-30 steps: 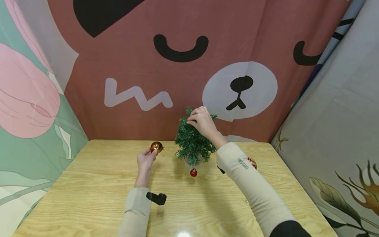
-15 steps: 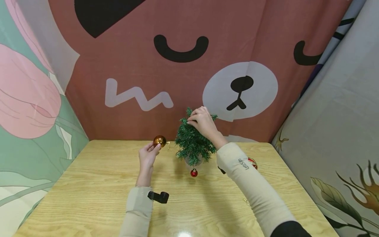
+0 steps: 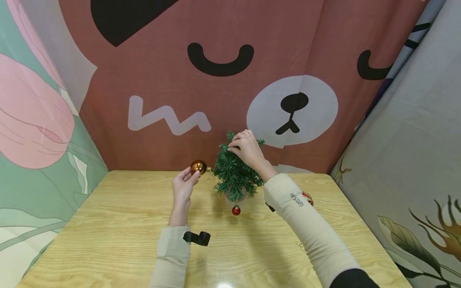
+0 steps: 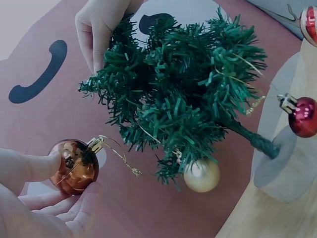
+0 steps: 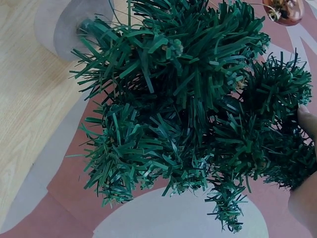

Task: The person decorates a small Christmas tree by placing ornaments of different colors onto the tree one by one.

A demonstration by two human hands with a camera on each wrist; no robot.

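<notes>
My left hand [image 3: 183, 187] pinches a shiny copper-gold bauble [image 4: 74, 166] between thumb and fingers. The bauble's gold cap and hanging loop [image 4: 119, 156] point toward a small artificial Christmas tree [image 3: 234, 172], just left of its branches. High on the tree, my right hand [image 3: 246, 150] grips a branch near the top with bent fingers; in the right wrist view only part of that hand shows at the right edge. A red bauble [image 3: 235, 210] hangs low at the tree's front. In the left wrist view a pale gold bauble [image 4: 202, 175] hangs from a lower branch.
The tree's pale grey base [image 4: 277, 168] stands on the wooden table [image 3: 119, 224] near its back edge. A red and white striped bauble [image 3: 307, 198] is partly hidden behind my right sleeve. A cartoon-printed curtain [image 3: 158, 92] rises behind the table.
My left hand has moved up and to the right, bringing the copper-gold bauble close to the tree's left side. My right hand has stayed at the treetop.
</notes>
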